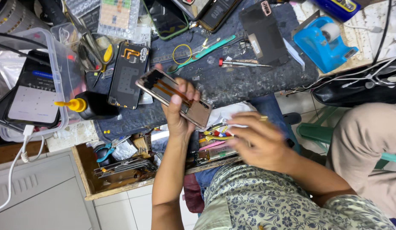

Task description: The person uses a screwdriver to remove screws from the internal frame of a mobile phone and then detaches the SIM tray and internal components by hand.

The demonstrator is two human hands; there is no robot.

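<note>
My left hand (pixel 179 117) is shut on a rose-gold phone frame (pixel 157 85) with orange flex cables showing inside, and holds it tilted above the front edge of a dark work mat (pixel 249 83). The thumb lies across the frame's middle. My right hand (pixel 259 142) is blurred by motion. It hovers fingers apart, with nothing seen in it, to the right of the frame. Below it is an open wooden drawer (pixel 85 170) with pliers and small tools (pixel 215 136). A ring sits on one finger.
On the mat lie a black phone back cover (pixel 129 76), a black panel (pixel 264 34), a red-handled screwdriver (pixel 240 64) and a teal pry tool (pixel 206 50). A black bottle with a yellow nozzle (pixel 93 105) stands at the left. A blue tape dispenser (pixel 323 42) sits at the right, and a clear box (pixel 57 64) holds a phone.
</note>
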